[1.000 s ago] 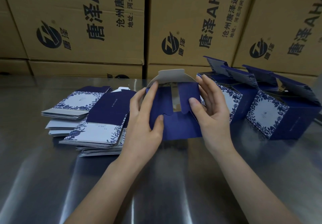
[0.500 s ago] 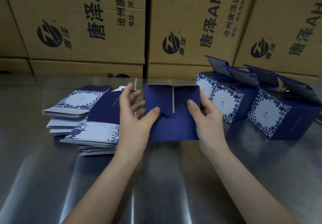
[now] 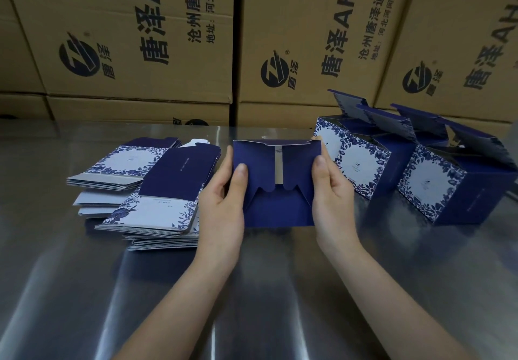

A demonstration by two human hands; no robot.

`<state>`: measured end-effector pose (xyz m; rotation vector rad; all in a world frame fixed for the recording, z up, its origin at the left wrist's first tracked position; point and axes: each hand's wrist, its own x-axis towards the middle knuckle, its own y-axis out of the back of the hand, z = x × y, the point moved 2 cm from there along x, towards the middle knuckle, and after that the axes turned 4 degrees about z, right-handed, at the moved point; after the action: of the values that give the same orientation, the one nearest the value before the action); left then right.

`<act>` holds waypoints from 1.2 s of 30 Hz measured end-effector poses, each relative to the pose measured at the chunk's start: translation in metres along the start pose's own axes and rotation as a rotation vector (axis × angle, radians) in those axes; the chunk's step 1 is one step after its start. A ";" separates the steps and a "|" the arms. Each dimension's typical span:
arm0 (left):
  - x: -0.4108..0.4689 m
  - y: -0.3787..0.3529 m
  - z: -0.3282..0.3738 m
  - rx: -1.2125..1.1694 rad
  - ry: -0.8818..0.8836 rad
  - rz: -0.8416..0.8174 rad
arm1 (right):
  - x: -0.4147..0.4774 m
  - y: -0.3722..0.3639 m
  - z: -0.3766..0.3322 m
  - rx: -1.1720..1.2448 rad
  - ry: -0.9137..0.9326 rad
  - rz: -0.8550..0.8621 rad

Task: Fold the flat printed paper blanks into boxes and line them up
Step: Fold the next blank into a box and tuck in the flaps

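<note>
A dark blue box [image 3: 276,208] stands half-folded at the table's middle, its bottom flaps facing me. My left hand [image 3: 224,197] grips its left side, thumb pressed on the left flap. My right hand [image 3: 330,194] grips the right side, thumb on the right flap. A narrow gap shows between the two side flaps. Stacks of flat printed blanks [image 3: 157,191] lie to the left. Folded blue-and-white boxes [image 3: 356,163] with raised lids stand in a row to the right, the nearest large one [image 3: 448,188] at the far right.
The work surface is a reflective metal table [image 3: 266,289]. Large brown cartons [image 3: 140,37] with printed text are stacked along the back edge, right behind the blanks and the folded boxes.
The raised grey flap has been folded down. Both hands shifted from working the flaps to clasping the box's sides, thumbs pressing the side flaps flat.
</note>
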<state>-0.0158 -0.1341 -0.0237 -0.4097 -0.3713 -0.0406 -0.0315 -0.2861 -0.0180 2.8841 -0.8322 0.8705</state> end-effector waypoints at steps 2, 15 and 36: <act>0.000 0.000 0.000 0.011 -0.009 0.040 | -0.001 0.000 0.001 -0.006 0.007 0.007; 0.003 0.006 -0.001 0.053 -0.015 0.068 | -0.003 -0.003 0.001 0.036 0.023 -0.089; -0.003 0.000 0.005 0.232 -0.062 -0.050 | -0.006 0.003 -0.004 -0.194 0.173 0.051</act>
<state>-0.0200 -0.1322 -0.0202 -0.1731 -0.4417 -0.0332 -0.0387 -0.2850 -0.0180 2.5910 -0.9197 0.9678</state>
